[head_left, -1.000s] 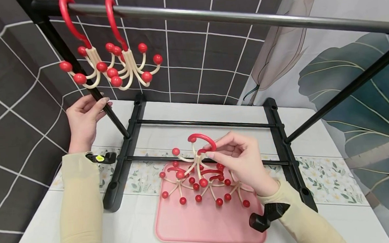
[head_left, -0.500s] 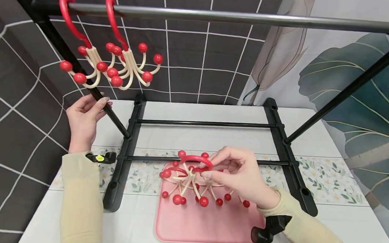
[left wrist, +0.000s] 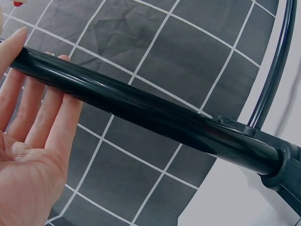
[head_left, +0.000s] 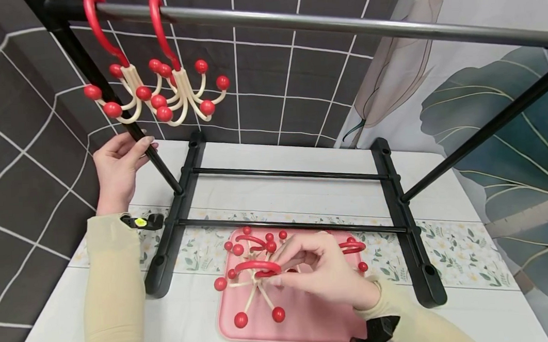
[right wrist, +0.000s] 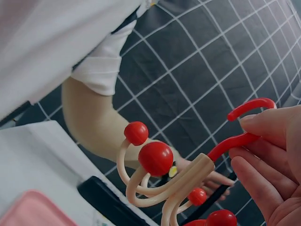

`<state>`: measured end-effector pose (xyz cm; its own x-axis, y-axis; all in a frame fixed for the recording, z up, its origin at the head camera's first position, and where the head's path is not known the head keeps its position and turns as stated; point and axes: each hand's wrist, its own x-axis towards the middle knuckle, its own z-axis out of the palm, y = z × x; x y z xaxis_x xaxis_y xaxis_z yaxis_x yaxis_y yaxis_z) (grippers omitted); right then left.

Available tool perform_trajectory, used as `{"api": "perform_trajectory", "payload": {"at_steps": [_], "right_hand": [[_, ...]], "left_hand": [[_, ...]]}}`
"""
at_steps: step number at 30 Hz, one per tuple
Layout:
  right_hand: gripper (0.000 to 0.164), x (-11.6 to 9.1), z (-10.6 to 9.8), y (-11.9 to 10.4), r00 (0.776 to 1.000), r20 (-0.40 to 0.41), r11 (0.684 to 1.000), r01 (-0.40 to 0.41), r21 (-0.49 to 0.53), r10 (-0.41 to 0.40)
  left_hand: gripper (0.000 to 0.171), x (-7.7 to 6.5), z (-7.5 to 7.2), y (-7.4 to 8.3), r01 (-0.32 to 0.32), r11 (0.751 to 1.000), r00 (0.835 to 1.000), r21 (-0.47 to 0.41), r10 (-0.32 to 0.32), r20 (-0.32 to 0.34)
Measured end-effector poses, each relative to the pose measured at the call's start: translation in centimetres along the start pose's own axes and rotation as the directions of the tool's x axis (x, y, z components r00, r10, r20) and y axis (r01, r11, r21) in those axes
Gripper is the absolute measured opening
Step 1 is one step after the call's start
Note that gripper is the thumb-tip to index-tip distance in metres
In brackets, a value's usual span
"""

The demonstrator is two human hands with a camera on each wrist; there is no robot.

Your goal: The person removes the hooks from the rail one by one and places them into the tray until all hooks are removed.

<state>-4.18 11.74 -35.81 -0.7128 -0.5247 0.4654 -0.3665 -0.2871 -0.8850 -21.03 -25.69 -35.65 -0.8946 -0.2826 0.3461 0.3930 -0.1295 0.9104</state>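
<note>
My right hand (head_left: 318, 272) pinches the red hook of a multi-arm hanger (head_left: 254, 280), which has cream arms with red ball tips. In the head view this hanger overlaps the left part of a pink tray (head_left: 310, 326). The right wrist view shows thumb and fingertips on the hook, with the cream stem (right wrist: 197, 169) leading away from them. My left hand (head_left: 118, 169) grips the rack's left black post (head_left: 159, 166), thumb in front and fingers behind it. Two similar hangers, one (head_left: 132, 80) beside the other (head_left: 183, 85), hang from the top bar at the left.
More hangers (head_left: 250, 239) lie at the tray's back, partly hidden by my right hand; one red hook (head_left: 352, 247) shows at the right. A silver top bar (head_left: 317, 24) spans above. Black base feet (head_left: 166, 249) and crossbars (head_left: 288, 173) stand on the white table (head_left: 184, 320).
My right hand has come down and leftward with the hanger, from above the tray's back edge to over its left part. The left hand stays on the post.
</note>
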Motion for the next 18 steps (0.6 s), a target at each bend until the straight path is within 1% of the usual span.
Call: {"api": "perform_trajectory", "payload": {"at_steps": [1, 5, 9, 13, 16, 18], "right_hand": [[0.023, -0.1, 0.1, 0.2, 1.000, 0.009, 1.000, -0.004, 0.006, 0.004], [0.021, -0.7, 0.6, 1.2, 0.998, 0.008, 0.998, -0.062, -0.013, 0.062], [0.018, -1.4, 0.9, 2.1, 0.990, 0.010, 0.990, -0.140, -0.016, 0.140], [0.016, -1.9, 1.1, 2.9, 0.982, 0.012, 0.982, -0.187, -0.015, 0.188], [0.016, -2.2, 1.2, 3.5, 0.979, 0.010, 0.979, -0.205, -0.009, 0.205], [0.015, -2.4, 1.3, 3.8, 0.972, 0.002, 0.972, -0.237, 0.003, 0.237]], "left_hand": [[0.031, 0.0, 0.0, 0.0, 0.001, 1.000, 1.000, 0.001, -0.001, 0.000], [0.032, 0.0, 0.0, 0.0, 0.001, 1.000, 1.000, 0.008, -0.001, 0.000], [0.032, 0.1, 0.0, 0.0, -0.002, 1.000, 1.000, 0.002, 0.002, 0.001], [0.030, 0.1, 0.0, -0.1, -0.004, 1.000, 1.000, -0.003, 0.004, 0.003], [0.034, 0.1, 0.0, -0.1, -0.003, 1.000, 1.000, -0.003, 0.003, 0.005], [0.036, 0.1, -0.1, -0.1, -0.001, 1.000, 1.000, -0.003, 0.001, 0.005]]}}
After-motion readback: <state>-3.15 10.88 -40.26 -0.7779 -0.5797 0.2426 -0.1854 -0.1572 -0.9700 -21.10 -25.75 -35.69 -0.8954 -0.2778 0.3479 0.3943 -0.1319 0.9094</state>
